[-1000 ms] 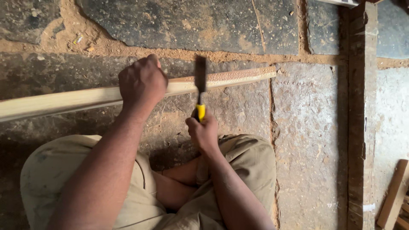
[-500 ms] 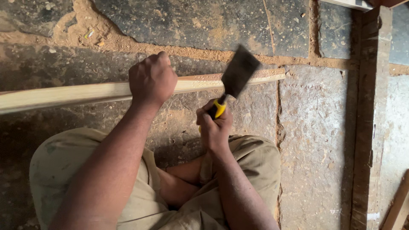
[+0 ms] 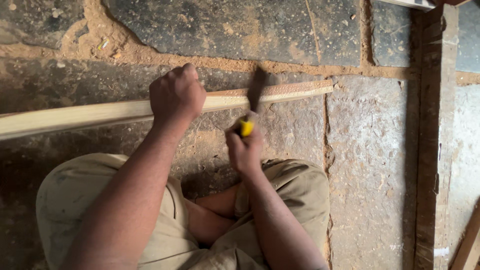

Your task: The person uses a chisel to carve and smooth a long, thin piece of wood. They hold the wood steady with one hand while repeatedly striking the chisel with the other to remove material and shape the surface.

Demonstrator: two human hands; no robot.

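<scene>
Since 0.5 s ago, hatchet [image 3: 256, 92] dropped onto the wooden strip [image 3: 100, 114]; I keep left hand [image 3: 176, 95] gripping strip, right hand [image 3: 245, 150] firmly holding handle.

Soft, even daylight and faint shadows; the hatchet blade [image 3: 257, 87] above the wooden strip [image 3: 125, 111] smears with motion blur, the stone floor [image 3: 370, 165] stays sharp.

Arms: left forearm [image 3: 125, 200] and right forearm [image 3: 280, 230] are seen bare, no sleeves.
Legs: loose khaki shorts [image 3: 295, 195] are worn, creased and dust-marked.
</scene>
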